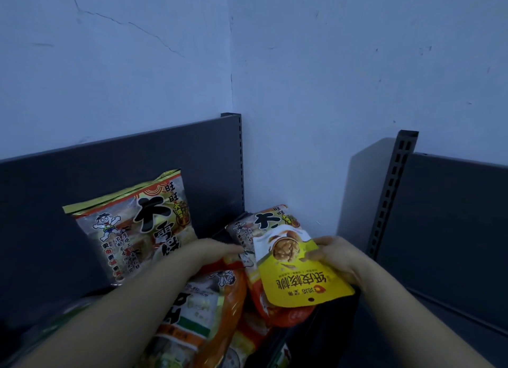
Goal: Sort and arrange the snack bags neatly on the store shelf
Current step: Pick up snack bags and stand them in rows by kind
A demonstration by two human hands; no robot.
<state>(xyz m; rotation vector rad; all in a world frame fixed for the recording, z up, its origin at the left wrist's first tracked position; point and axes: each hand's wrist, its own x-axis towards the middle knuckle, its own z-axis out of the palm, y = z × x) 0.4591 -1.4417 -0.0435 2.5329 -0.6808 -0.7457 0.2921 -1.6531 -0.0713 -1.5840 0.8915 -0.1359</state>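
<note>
Nearest me, orange snack bags (209, 299) lie heaped at the shelf's front edge. Above them my left hand (214, 250) touches a small rice-cracker bag (264, 224); I cannot tell whether it grips. My right hand (336, 257) pinches the yellow walnut pouch (299, 279) between both hands, upside-down, long axis front to back. Leftward, a large rice-cracker bag (137, 227) leans against the back panel (82, 175).
</note>
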